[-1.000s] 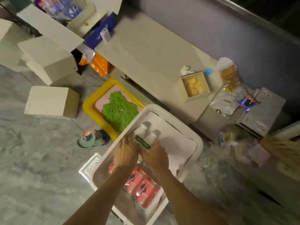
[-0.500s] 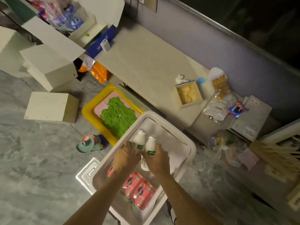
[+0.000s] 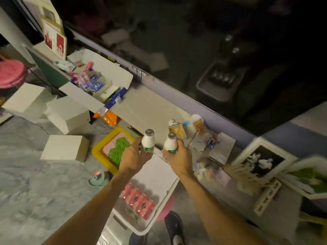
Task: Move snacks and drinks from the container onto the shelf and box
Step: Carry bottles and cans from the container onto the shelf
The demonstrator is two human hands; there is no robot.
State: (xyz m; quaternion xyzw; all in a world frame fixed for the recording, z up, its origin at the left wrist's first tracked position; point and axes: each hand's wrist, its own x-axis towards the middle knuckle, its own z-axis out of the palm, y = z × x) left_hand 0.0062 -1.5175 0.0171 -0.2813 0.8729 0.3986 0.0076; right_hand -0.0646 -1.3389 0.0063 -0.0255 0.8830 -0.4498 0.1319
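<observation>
White bottles with silver caps stood upright, one in each hand: my left hand [image 3: 133,156] had its fingers [image 3: 140,145] curled round the left bottle [image 3: 148,141], and my right hand [image 3: 178,156] was clamped on the right bottle [image 3: 170,143]. Both bottles hung in the air over the far end of the container [image 3: 169,193], near the shelf [image 3: 141,106]. A red pack [image 3: 138,200] lay inside the container between my forearms; a yellow tray [image 3: 98,150] sat on the floor beside it.
</observation>
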